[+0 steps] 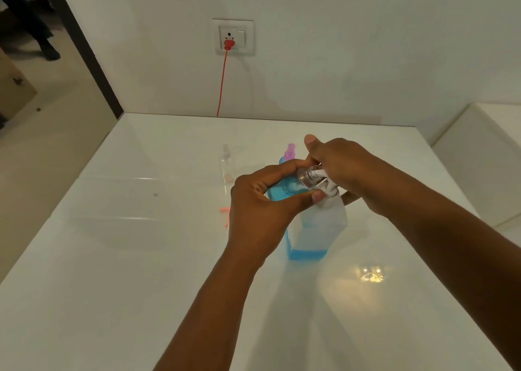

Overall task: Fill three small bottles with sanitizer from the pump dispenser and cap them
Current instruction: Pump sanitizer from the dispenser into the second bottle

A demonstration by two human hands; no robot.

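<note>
Left hand (260, 201) holds blue-filled small bottle (293, 189) at pump dispenser (318, 224).

A red plug (229, 43) is sitting in the wall socket (233, 36), its red cord (222, 83) hanging down behind the glossy white table (141, 244); a white ledge (485, 145) is standing at right

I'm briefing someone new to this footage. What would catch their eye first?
Mid-table, both hands meet over the pump dispenser with its blue sanitizer: the left hand holds a small bottle tilted at the spout, and the right hand is on the pump. A red cord hangs from the wall socket behind. A pink-capped bottle stands just beyond the hands.
</note>
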